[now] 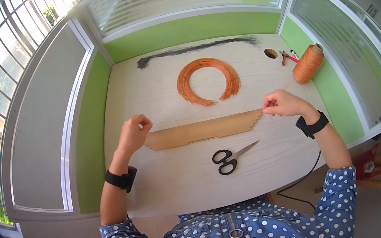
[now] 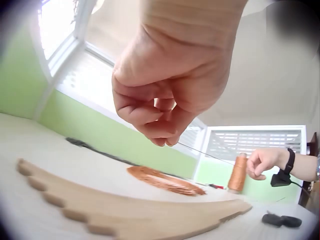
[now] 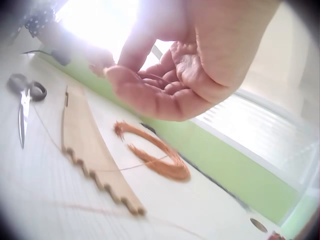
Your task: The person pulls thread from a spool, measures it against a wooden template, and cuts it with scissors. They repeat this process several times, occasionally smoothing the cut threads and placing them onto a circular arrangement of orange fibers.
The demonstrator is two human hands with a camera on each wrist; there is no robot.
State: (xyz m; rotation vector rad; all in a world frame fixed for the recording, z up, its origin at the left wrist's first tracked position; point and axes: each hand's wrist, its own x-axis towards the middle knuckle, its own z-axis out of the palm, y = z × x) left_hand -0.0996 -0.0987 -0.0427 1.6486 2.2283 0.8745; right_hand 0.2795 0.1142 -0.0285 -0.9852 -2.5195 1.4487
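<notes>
My left hand (image 1: pixel 135 131) pinches a thin thread (image 2: pixel 205 151) between thumb and fingertips, at the left end of a flat tan notched board (image 1: pixel 197 131). The thread runs across to my right hand (image 1: pixel 284 103), whose curled fingers hold it at the board's right end. In the left wrist view, the pinched fingertips are above the board. The board lies on the table with stepped notches at both ends. Closer to my body are open scissors (image 1: pixel 226 161) with black handles.
An orange bundle of cut thread (image 1: pixel 185 81) forms a ring behind the board. Farther back lies a dark strand bundle (image 1: pixel 190 49). At the right are a spool of orange thread (image 1: pixel 308 64), red-handled pliers (image 1: pixel 290 58) and a table hole (image 1: pixel 271 53). Green partitions (image 1: pixel 197 30) enclose the table.
</notes>
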